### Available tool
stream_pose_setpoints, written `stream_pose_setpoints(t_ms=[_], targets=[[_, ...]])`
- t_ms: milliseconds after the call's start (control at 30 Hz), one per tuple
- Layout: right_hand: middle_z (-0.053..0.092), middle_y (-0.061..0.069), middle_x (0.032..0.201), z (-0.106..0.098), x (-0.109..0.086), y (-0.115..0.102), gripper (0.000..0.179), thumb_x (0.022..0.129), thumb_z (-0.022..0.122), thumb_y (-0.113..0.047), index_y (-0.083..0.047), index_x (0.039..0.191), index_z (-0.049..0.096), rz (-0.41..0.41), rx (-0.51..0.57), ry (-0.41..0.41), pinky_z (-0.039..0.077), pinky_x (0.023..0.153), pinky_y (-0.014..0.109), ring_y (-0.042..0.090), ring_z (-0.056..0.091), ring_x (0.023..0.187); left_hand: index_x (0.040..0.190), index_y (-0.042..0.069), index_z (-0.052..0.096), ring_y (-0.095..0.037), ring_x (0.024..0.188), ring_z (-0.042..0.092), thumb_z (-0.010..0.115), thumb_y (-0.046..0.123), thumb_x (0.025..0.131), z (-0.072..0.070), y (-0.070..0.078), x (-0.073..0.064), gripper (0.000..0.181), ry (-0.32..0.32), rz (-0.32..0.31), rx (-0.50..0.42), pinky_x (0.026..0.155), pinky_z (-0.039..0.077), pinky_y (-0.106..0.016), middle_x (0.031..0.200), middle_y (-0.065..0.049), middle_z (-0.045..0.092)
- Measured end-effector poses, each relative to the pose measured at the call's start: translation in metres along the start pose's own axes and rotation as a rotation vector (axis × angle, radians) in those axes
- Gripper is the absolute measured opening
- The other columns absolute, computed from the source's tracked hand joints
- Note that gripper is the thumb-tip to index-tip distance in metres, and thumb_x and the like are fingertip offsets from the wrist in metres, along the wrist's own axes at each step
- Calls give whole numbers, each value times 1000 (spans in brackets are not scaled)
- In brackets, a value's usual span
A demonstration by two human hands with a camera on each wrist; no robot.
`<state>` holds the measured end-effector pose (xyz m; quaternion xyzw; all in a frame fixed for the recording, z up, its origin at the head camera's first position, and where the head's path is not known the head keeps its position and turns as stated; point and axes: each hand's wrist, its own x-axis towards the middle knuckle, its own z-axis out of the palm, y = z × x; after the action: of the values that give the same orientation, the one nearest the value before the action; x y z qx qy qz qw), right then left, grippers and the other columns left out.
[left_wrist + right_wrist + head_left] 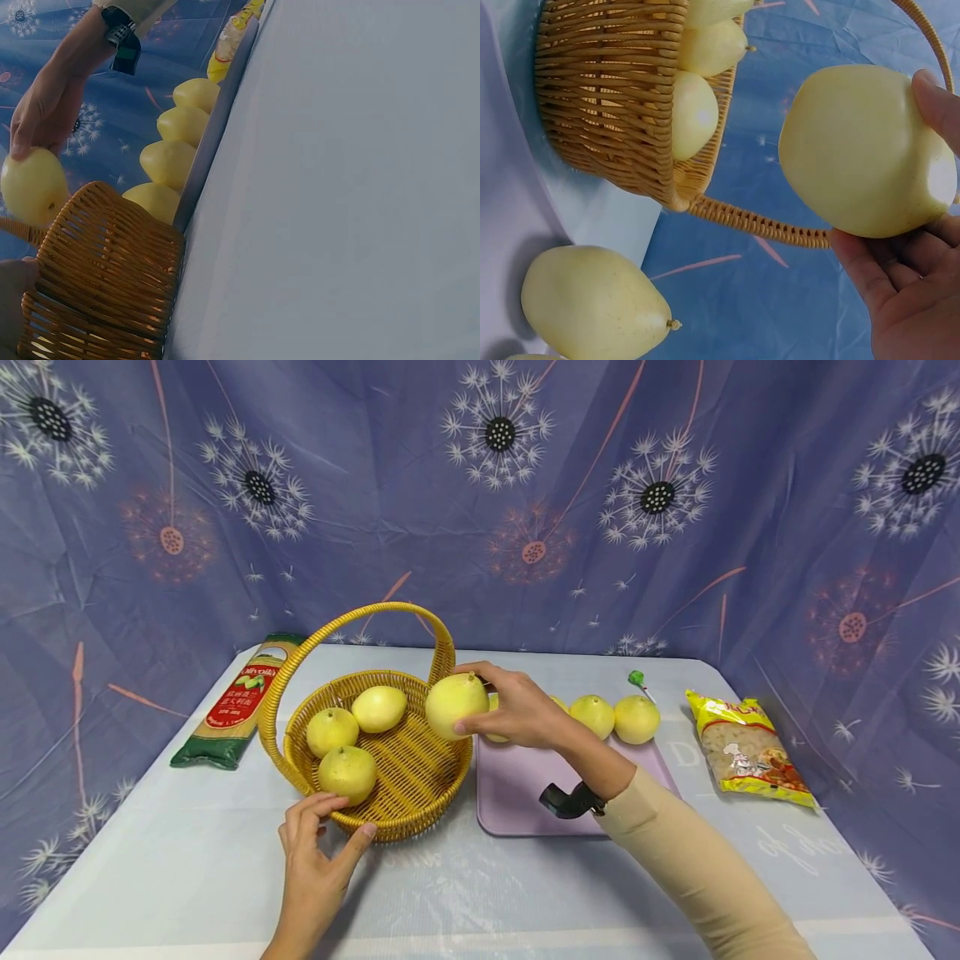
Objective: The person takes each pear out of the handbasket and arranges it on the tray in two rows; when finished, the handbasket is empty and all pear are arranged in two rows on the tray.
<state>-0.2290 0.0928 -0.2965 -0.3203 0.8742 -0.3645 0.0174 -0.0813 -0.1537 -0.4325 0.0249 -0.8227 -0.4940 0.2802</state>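
My right hand (521, 706) holds a pale yellow melon (455, 706) between thumb and fingers, raised at the right side of the wicker basket (408, 777). In the right wrist view that melon (862, 154) is off the table, near the basket's arched handle (757, 225). Three melons lie in the basket, one of them (347, 774) against the front rim. My left hand (315, 852) grips the basket's front rim, fingers over it and thumb outside. Only part of that hand (13, 300) shows in the left wrist view.
Right of the basket, a lilac tray (517, 797) bears several melons (592, 717) in a row along its back. Behind it lies a green lollipop (637, 678). A yellow snack bag (750, 752) is at far right, a red and green pasta packet (240, 702) at left.
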Motion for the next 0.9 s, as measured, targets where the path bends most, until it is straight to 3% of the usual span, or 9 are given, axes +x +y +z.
stream_pose_setpoints(t_ms=[300,900], targets=[[59,2,129,-7,-8,6,70,73,80,-38,-25,134,48,13,19,39,47,94,45,25,58,115,112,3,57,1,107,27,79,3,72,0,0,0,46,-2,-15,-1,81,25,-23,123,-6,43],[59,2,129,-13,-29,20,70,72,81,-33,-23,134,50,35,49,86,48,90,46,27,59,111,112,2,57,1,106,27,79,3,72,0,0,0,45,2,7,4,81,25,-23,124,-8,43]])
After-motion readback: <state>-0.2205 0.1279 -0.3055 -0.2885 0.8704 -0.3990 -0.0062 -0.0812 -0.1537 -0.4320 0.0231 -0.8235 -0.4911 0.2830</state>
